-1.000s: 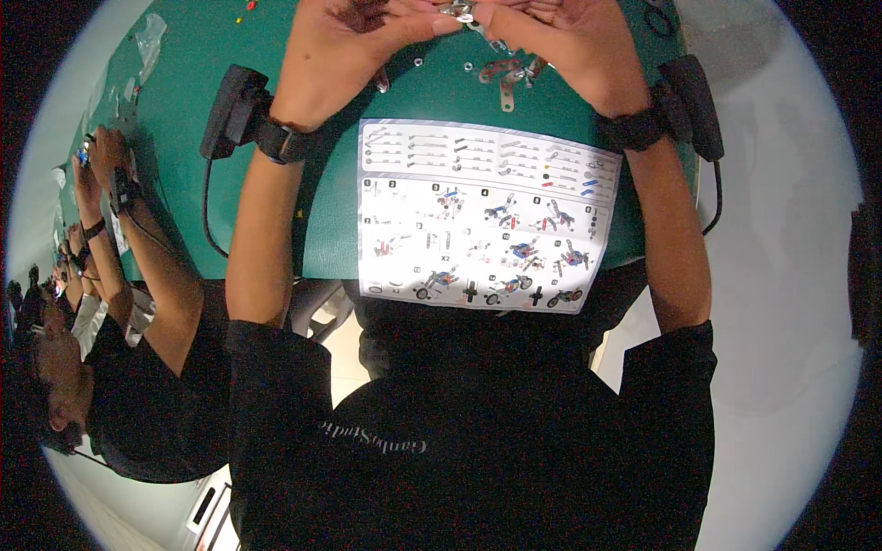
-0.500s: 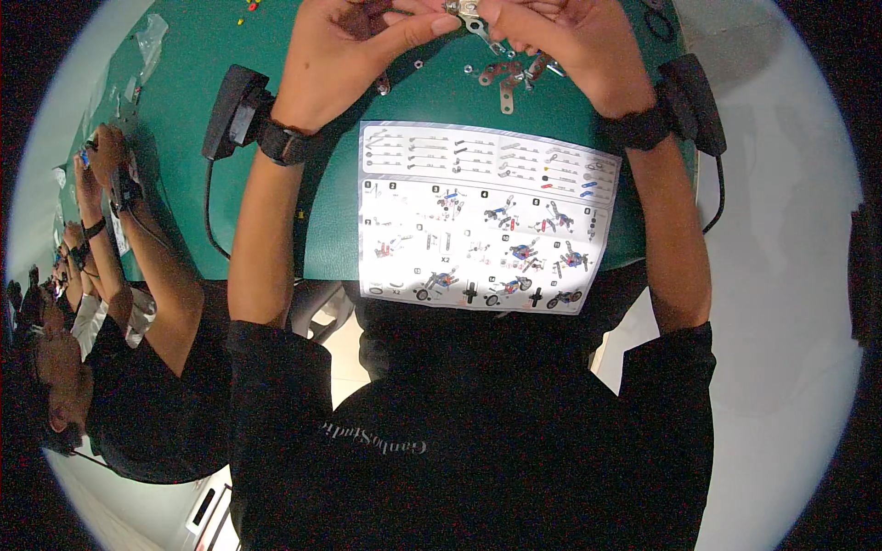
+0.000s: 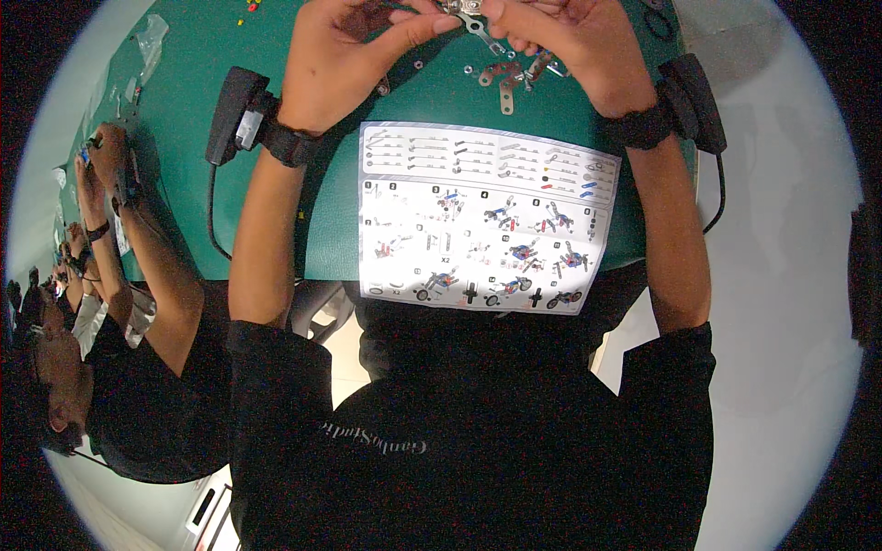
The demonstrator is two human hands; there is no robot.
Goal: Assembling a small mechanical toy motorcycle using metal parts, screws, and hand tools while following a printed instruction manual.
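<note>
At the top of the head view, both my hands meet around a small silver metal assembly [image 3: 466, 7]. My left hand [image 3: 344, 64] pinches its left side between thumb and fingers. From the other side, my right hand [image 3: 574, 50] grips it with the thumb on top and the fingers curled beneath. A flat, spanner-shaped silver piece [image 3: 477, 30] sticks out below the fingertips; which hand holds it I cannot tell. Just under my right hand lie several perforated metal strips [image 3: 506, 92] and a nut [image 3: 469, 70]. The upper edge of the picture cuts off part of the fingers.
A printed instruction sheet [image 3: 478, 220] overhangs the near edge of the green table [image 3: 322, 211]. Dark devices with cables are strapped at both wrists. On the left, a co-worker's hands [image 3: 106, 161] hold small parts. A clear plastic bag [image 3: 150, 41] lies far left.
My left wrist has turned slightly, so a pale patch on its strapped device now shows. The metal assembly has shifted very little between my fingers. The co-worker's hands have moved slightly.
</note>
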